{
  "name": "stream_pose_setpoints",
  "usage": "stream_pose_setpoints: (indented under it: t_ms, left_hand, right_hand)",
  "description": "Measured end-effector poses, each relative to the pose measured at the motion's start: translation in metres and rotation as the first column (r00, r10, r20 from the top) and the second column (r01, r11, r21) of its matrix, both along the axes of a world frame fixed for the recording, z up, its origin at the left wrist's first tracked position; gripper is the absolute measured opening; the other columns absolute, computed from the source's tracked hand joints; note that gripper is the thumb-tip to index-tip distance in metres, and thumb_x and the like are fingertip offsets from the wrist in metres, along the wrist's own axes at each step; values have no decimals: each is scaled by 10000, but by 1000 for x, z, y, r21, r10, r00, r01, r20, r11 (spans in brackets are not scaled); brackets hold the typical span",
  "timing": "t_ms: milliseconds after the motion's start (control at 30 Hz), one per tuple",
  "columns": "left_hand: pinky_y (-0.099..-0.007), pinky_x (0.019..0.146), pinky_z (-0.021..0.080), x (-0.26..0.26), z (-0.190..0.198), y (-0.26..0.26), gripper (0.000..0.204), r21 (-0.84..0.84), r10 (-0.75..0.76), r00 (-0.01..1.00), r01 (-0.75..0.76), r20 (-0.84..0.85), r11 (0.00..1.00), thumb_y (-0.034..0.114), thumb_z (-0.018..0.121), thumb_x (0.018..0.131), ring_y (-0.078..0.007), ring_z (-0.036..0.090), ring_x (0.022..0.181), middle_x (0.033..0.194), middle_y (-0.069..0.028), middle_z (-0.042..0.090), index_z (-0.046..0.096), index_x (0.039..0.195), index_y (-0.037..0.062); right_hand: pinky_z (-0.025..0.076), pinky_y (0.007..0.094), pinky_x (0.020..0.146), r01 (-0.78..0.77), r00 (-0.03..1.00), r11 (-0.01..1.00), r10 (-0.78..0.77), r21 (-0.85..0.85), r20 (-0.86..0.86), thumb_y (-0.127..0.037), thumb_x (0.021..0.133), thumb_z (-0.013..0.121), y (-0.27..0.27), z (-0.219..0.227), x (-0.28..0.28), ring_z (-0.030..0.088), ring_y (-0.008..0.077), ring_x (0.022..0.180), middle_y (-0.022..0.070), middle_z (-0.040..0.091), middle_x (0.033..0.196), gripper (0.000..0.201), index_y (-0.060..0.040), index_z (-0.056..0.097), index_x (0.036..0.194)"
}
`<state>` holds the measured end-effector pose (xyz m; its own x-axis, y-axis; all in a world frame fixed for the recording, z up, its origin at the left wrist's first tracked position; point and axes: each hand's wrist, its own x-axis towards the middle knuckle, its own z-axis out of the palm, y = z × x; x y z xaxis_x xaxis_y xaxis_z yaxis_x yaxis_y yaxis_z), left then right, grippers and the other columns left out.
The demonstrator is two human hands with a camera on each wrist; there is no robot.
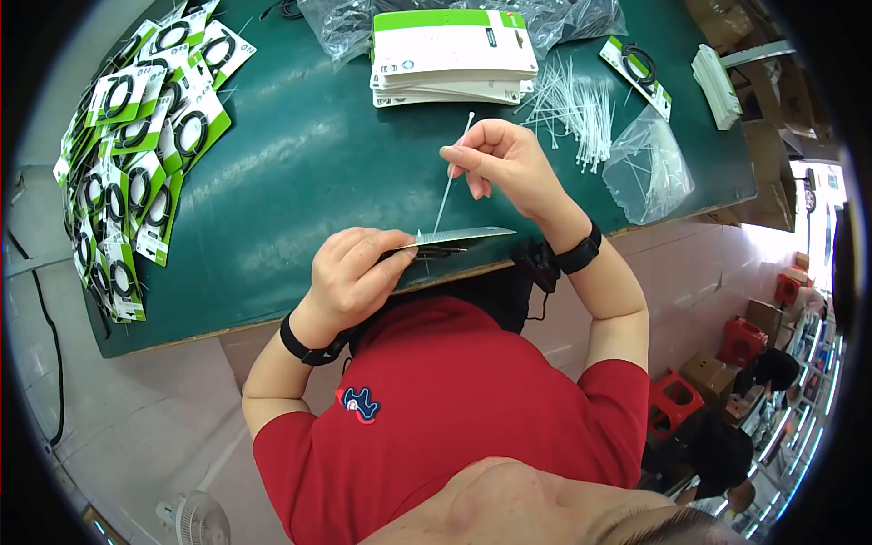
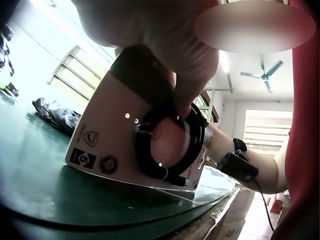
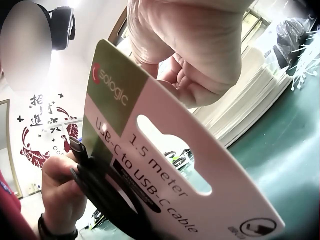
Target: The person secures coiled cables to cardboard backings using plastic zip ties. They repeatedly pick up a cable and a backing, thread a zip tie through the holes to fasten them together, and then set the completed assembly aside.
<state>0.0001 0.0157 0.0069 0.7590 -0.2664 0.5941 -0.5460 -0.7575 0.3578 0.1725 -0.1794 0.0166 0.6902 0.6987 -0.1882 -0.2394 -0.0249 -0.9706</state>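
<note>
My left hand (image 1: pixel 350 277) grips a cardboard packaging card (image 3: pixel 112 82) and a coiled black USB-C cable (image 2: pixel 143 152), near the table's front edge. The cable lies against the card's printed face, with one metal plug sticking out in the right wrist view. My right hand (image 1: pixel 513 168) is raised above the card and pinches a thin white cable tie (image 1: pixel 445 202) near its head end. The tie slants down to the card's back, where its lower end meets the card. In the left wrist view, small pale bits of ties show at the coil.
Many carded cables (image 1: pixel 136 136) are heaped on the left of the green table (image 1: pixel 291 182). A stack of cards (image 1: pixel 454 54) stands at the back. Loose cable ties (image 1: pixel 581 109), a plastic bag of ties (image 1: pixel 649 168) and one carded cable (image 1: pixel 638 73) lie right.
</note>
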Motion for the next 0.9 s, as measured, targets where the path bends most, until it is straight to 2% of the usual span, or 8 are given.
stream_pose_setpoints:
  t_ms: [67, 167, 333, 433, 567, 900]
  left_hand:
    - [-352, 676, 534, -1, -2, -1, 207, -6, -3, 1000, 3, 5, 1000, -4, 778, 706, -233, 678, 764, 947, -74, 700, 704, 893, 43]
    - [-332, 632, 528, 3, -3, 0, 198, -4, -22, 999, 22, 28, 1000, 2, 745, 689, -226, 670, 756, 948, -76, 692, 707, 881, 38]
    - [-306, 582, 520, -3, -8, -1, 179, -17, -51, 997, 52, 56, 999, 19, 743, 672, -214, 669, 752, 924, -76, 687, 717, 848, 29]
    - [-307, 588, 529, -7, -7, -2, 190, -6, -66, 997, 66, 38, 998, -8, 765, 685, -228, 678, 750, 933, -89, 687, 696, 859, 29]
    - [-311, 593, 537, -9, -6, -2, 204, 15, -70, 997, 69, 21, 997, -19, 782, 692, -232, 681, 749, 943, -93, 675, 686, 865, 31]
    - [-309, 598, 545, -10, -9, -4, 203, 26, -53, 998, 51, 45, 998, -15, 807, 680, -219, 673, 739, 928, -81, 630, 693, 840, 32]
  right_hand:
    - [434, 197, 485, -8, 1000, 1000, 8, -4, 0, -113, 912, 735, -1, -3, -1, 593, 63, 561, 61, 701, 783, 124, -30, 645, 892]
    - [435, 197, 484, 10, 1000, 985, -6, 170, -20, -98, 913, 733, -1, -7, 0, 592, 63, 557, 64, 699, 781, 139, -39, 617, 865]
    - [431, 196, 471, -37, 999, 980, 41, 194, -18, -104, 916, 733, -3, -3, -1, 589, 63, 544, 66, 696, 764, 171, -47, 594, 834]
    - [426, 192, 461, -59, 996, 997, 61, 44, -70, -116, 916, 735, 1, -1, -5, 584, 60, 532, 68, 694, 749, 192, -48, 583, 820]
    - [424, 187, 459, -46, 998, 998, 44, -35, -53, -140, 911, 745, 9, -10, -7, 578, 54, 525, 68, 694, 738, 217, -49, 576, 810]
    - [402, 175, 448, -128, 989, 987, 120, -99, -90, -184, 908, 753, 17, -22, -11, 567, 40, 517, 56, 696, 735, 250, -60, 571, 789]
